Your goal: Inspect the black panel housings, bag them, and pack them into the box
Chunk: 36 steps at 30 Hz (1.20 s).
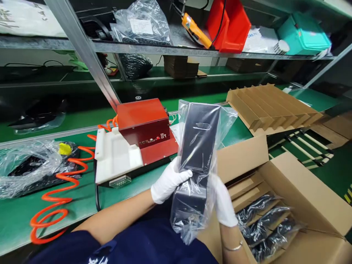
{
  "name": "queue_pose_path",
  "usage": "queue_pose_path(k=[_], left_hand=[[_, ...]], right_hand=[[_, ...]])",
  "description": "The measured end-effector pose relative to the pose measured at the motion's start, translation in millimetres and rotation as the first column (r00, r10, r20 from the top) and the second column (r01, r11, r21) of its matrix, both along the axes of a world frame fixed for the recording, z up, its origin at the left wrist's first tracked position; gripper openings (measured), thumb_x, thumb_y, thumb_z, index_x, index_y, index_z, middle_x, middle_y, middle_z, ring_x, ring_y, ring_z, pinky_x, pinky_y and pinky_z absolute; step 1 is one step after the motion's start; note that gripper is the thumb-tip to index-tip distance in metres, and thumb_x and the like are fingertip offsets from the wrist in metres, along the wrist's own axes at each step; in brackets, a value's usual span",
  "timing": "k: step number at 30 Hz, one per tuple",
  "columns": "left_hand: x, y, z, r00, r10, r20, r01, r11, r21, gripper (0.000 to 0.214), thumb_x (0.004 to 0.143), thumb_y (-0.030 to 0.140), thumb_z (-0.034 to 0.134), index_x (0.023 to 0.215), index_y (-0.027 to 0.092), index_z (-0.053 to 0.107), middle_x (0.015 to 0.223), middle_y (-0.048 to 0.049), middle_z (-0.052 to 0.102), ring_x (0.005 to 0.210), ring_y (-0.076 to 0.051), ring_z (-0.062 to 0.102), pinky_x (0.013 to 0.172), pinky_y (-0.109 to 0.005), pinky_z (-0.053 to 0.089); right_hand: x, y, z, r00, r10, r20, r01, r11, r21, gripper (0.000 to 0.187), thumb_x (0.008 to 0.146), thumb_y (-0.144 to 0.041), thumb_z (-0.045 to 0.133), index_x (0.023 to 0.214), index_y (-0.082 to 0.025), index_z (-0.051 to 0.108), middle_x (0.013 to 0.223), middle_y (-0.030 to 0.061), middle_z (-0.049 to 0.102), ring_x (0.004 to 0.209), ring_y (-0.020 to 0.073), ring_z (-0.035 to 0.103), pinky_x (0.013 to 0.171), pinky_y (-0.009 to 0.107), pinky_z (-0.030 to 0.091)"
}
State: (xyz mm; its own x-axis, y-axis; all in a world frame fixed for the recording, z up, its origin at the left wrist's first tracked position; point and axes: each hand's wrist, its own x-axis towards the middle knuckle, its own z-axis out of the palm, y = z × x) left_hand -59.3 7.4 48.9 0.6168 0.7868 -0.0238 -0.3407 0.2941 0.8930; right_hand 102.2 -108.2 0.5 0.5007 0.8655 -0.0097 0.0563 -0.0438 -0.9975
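Observation:
Between my two white-gloved hands, in front of my chest, is a long black plastic housing inside a clear plastic bag. My left hand grips its left side, thumb across the front. On the other side my right hand closes around the bag's edge, its fingers partly hidden behind. Below right stands an open cardboard box with cardboard dividers; several bagged black parts lie in its slots. The housing is held upright with a slight tilt, beside the box's raised flap.
A red machine with a white fixture stands on the green bench, a coiled orange hose to its left. Bubble-wrapped items lie further left. Cardboard dividers rest at the back right. An orange electric screwdriver hangs by the upper shelf.

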Motion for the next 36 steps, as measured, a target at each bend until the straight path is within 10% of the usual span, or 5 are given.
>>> queue_pose_path(k=[14, 28, 36], left_hand=[[-15.4, -34.4, -30.2, 0.906, 0.054, -0.419, 0.063, 0.963, 0.261, 0.046, 0.081, 0.048, 0.072, 0.111, 0.018, 0.054, 0.112, -0.0102, 0.070, 0.106, -0.028, 0.067, 0.098, -0.046, 0.053], [-19.9, -38.2, -31.0, 0.923, -0.004, -0.385, 0.101, 0.967, 0.233, 0.046, 0.085, 0.043, 0.073, 0.121, 0.019, 0.057, 0.122, -0.0121, 0.068, 0.122, -0.031, 0.060, 0.111, -0.049, 0.044], [-19.3, -31.2, -32.2, 0.996, -0.019, -0.090, 0.024, 0.998, 0.056, 0.061, 0.080, 0.044, 0.079, 0.130, 0.020, 0.055, 0.136, -0.0120, 0.064, 0.128, -0.031, 0.058, 0.112, -0.046, 0.044]], right_hand=[[-19.8, 65.6, 94.3, 0.826, -0.237, 0.512, 0.192, 0.971, 0.139, 0.077, 0.098, -0.062, 0.047, 0.162, -0.026, 0.024, 0.152, 0.0075, 0.046, 0.138, 0.0232, 0.051, 0.118, 0.044, 0.046], [-25.6, 75.7, 93.5, 0.790, -0.306, 0.532, 0.254, 0.952, 0.170, 0.068, 0.101, -0.051, 0.040, 0.158, -0.015, 0.033, 0.141, 0.0123, 0.057, 0.120, 0.0262, 0.065, 0.105, 0.040, 0.054], [-20.9, 65.0, 93.2, 0.930, -0.097, 0.355, -0.026, 0.945, 0.327, 0.053, 0.107, -0.044, 0.033, 0.158, -0.029, 0.035, 0.159, -0.0030, 0.036, 0.150, 0.0111, 0.034, 0.131, 0.029, 0.029]])
